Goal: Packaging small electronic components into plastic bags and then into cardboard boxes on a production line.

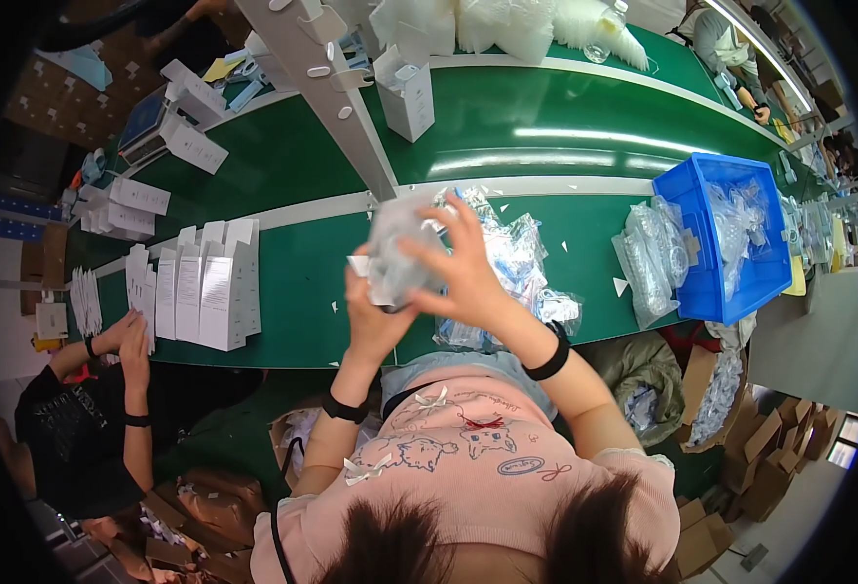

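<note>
Above the green table, a translucent grey-white plastic-wrapped bundle (390, 241) is held up between my hands; motion blurs it, and what is inside cannot be made out. From below and the left, my left hand (375, 319) is closed round its lower part. My right hand (468, 268) grips it from the right, with its thumb underneath and its fingers bent and spread over the side. A small white flap sticks out by my left fingers. Just beyond and right of my hands lies a pile of clear plastic packets (517, 258) with white and light-blue contents.
At the left stand several white boxes (220, 302), with a co-worker's hands (135, 341) beside them. A blue bin (687, 248) and bubble-wrap pouches (648, 258) are at the right. A metal post (336, 107) rises beyond my hands, near an upright white box (408, 102).
</note>
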`<state>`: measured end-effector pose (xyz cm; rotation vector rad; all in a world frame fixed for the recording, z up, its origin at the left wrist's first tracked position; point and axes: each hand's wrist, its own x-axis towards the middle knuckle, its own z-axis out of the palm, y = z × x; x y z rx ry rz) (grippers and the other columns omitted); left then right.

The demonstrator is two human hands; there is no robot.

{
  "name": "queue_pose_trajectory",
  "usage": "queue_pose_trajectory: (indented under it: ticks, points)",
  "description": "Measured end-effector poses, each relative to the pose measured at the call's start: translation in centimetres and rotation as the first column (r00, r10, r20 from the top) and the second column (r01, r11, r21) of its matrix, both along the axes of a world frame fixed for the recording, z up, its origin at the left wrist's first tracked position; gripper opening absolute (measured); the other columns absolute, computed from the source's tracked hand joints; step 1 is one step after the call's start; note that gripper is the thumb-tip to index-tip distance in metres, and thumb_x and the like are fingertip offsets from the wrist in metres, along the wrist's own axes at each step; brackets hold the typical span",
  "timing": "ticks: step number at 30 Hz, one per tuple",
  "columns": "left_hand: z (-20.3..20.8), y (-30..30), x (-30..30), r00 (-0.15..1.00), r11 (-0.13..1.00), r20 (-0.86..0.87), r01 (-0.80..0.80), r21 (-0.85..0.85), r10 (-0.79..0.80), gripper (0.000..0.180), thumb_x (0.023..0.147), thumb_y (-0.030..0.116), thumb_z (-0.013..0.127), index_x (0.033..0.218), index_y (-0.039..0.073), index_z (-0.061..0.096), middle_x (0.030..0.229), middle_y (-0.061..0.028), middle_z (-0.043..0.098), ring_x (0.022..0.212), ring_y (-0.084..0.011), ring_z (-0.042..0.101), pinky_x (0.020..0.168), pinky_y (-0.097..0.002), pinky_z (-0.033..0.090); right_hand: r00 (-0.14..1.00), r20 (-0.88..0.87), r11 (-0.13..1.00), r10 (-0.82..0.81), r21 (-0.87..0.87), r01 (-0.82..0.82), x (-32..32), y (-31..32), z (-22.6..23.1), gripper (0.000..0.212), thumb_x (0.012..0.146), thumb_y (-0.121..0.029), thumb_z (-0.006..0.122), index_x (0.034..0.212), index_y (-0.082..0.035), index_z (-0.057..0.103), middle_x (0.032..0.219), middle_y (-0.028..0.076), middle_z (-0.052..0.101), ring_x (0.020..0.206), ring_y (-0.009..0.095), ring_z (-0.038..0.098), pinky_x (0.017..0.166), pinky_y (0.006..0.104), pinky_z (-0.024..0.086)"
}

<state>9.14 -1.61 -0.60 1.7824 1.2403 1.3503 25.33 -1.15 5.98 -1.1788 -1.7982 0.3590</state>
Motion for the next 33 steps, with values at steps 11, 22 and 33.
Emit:
queue_pose_trajectory:
  ticks: [11,22,33]
  points:
    - [-3.2,-1.6,-6.2,0.98,0.982,-0.123,-0.169,-0.086,0.158,0.071,0.054,0.011,0.08,0.104,0.007,0.029,0.126,-0.0234,0.025,0.111,-0.0339,0.038,0.089,-0.039,0.036,0.733,0.638,0.936,0.234,-0.352,0.007,2.2,11.0,-13.9,0.036,0.066,-0.013,0.065,0.101,-0.009,0.055,0.106,0.009,0.05,0.104,0.029,0.044,0.087,0.0412,0.037]
    - [4.8,0.1,-4.0,0.953,0.857,-0.237,-0.276,-0.435,0.187,0.015,0.059,0.003,0.069,0.068,0.001,0.058,0.097,-0.011,0.057,0.062,-0.0164,0.054,0.054,-0.0252,0.043,0.619,-0.782,0.926,-0.068,-0.28,-0.252,1.5,6.5,-4.3,0.041,0.069,0.006,0.061,0.106,-0.005,0.048,0.094,0.01,0.056,0.079,0.02,0.058,0.068,0.0272,0.049]
    - [3.4,1.9,-4.0,0.972,0.929,-0.083,-0.234,-0.287,0.22,0.012,0.061,-0.001,0.066,0.066,-0.001,0.055,0.07,0.0001,0.052,0.051,-0.0034,0.036,0.044,-0.0198,0.027,0.86,0.301,0.901,0.411,0.006,-0.433,-2.8,1.7,-3.7,0.041,0.061,-0.013,0.068,0.1,-0.008,0.054,0.099,0.008,0.052,0.095,0.027,0.049,0.079,0.0357,0.042]
